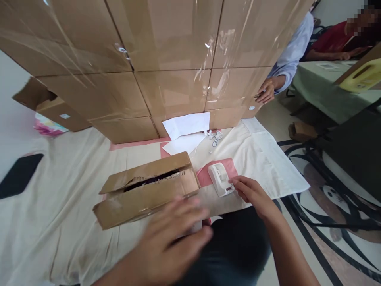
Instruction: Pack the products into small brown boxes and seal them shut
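My right hand [250, 192] is closed in a pinch at the front edge of a white tape dispenser [220, 179], where the tape comes off its roll. The strip itself is too fine to make out. Blurred by motion, my left hand [175, 234] hovers with fingers stretched and thumb apart, in front of a long brown cardboard box [149, 188]. The box's top flaps are torn and leave a dark gap. Behind my left hand a pale thing with some red [196, 227] shows partly; I cannot tell what it is.
Taped cartons [175, 43] are stacked behind the bed. White papers [187, 127] and small white bits [216, 136] lie before them. A black phone-like slab [20, 174] is at left. Another person's hand [268, 90] touches the stack; someone else sits by a green-covered table [318, 87].
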`<state>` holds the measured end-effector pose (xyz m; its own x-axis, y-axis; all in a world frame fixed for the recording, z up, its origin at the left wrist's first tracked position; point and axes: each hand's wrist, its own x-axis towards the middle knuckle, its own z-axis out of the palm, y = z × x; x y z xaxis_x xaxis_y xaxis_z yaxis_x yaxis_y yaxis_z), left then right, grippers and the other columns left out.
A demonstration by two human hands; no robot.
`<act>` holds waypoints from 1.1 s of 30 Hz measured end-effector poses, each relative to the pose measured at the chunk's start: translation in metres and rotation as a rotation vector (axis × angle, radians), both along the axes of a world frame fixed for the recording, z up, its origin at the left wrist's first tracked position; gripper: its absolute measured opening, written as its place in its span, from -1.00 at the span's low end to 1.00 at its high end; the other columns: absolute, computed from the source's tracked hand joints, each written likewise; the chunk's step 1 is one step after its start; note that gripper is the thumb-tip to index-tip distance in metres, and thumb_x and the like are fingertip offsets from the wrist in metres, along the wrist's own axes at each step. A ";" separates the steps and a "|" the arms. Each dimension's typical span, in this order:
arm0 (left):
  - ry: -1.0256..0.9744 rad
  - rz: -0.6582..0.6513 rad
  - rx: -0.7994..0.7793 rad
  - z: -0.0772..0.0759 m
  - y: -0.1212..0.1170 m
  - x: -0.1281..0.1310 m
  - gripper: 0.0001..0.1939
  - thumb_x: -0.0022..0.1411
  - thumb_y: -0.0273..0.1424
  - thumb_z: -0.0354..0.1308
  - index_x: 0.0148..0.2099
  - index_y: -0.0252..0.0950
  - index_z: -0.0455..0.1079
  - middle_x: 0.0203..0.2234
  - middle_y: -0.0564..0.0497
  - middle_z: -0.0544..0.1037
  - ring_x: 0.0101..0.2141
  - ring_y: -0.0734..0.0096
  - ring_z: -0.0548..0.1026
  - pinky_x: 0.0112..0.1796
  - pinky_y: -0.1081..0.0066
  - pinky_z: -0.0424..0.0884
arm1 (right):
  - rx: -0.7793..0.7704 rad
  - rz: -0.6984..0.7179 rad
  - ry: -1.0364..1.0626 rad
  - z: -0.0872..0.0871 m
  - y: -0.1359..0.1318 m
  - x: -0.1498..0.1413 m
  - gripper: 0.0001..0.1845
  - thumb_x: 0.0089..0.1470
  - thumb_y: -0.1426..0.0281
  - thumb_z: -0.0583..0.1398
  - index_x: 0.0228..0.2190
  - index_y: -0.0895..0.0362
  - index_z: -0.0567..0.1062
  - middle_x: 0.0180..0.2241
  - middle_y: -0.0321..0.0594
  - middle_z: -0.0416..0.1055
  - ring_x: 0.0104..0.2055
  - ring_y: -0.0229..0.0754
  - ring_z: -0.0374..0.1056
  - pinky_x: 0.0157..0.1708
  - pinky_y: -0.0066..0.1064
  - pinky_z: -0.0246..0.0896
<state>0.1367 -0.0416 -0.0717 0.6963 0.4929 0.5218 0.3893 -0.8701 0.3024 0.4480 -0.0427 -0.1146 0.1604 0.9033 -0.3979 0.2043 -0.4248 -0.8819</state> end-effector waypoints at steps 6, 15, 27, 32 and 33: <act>-0.010 -0.005 -0.301 -0.092 0.030 0.132 0.05 0.08 -0.26 0.45 0.48 -0.17 -0.03 0.50 -0.32 -0.12 0.47 -0.37 -0.19 0.30 -0.33 0.15 | -0.168 0.000 0.174 -0.001 0.011 0.002 -0.58 -0.02 0.06 0.34 -0.54 0.11 0.38 -0.68 -0.51 0.00 -0.61 -0.39 -0.18 -0.60 -0.42 -0.35; -0.205 0.127 -0.536 -0.123 0.051 0.147 0.09 0.07 -0.37 0.41 0.48 -0.23 -0.15 0.49 -0.41 -0.20 0.47 -0.22 -0.08 0.32 -0.19 0.18 | -0.195 0.007 -0.055 0.011 0.026 -0.008 -0.47 -0.15 -0.02 0.42 -0.67 0.13 0.40 -0.69 -0.43 0.10 -0.61 -0.40 -0.14 -0.59 -0.41 -0.33; -0.229 0.101 -0.563 -0.116 0.056 0.146 0.09 0.00 -0.37 0.44 0.47 -0.23 -0.07 0.44 -0.35 0.01 0.42 -0.19 0.08 0.31 -0.13 0.25 | -0.136 -0.212 0.049 0.011 -0.030 -0.020 -0.35 -0.01 -0.07 0.39 -0.66 0.08 0.21 -0.71 -0.45 0.03 -0.60 -0.38 -0.15 -0.55 -0.40 -0.33; -0.221 0.102 -0.550 -0.116 0.056 0.147 0.14 -0.07 -0.38 0.50 0.45 -0.27 -0.03 0.42 -0.38 0.03 0.41 -0.20 0.09 0.31 -0.11 0.27 | -0.143 -0.260 0.074 0.001 -0.050 -0.026 -0.39 0.00 -0.01 0.41 -0.64 0.08 0.22 -0.70 -0.45 0.02 -0.59 -0.37 -0.17 -0.54 -0.39 -0.34; -0.219 0.104 -0.550 -0.116 0.057 0.147 0.14 -0.07 -0.37 0.50 0.45 -0.27 -0.03 0.42 -0.38 0.03 0.41 -0.21 0.10 0.31 -0.12 0.27 | -0.150 -0.267 0.077 0.000 -0.050 -0.027 -0.38 -0.01 -0.03 0.40 -0.64 0.08 0.21 -0.70 -0.46 0.01 -0.59 -0.37 -0.18 -0.54 -0.39 -0.35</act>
<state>0.2838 0.0150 -0.1878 0.5351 0.7911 0.2965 0.3421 -0.5238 0.7801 0.4213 -0.0930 -0.1141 0.3481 0.7638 -0.5435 0.0027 -0.5806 -0.8142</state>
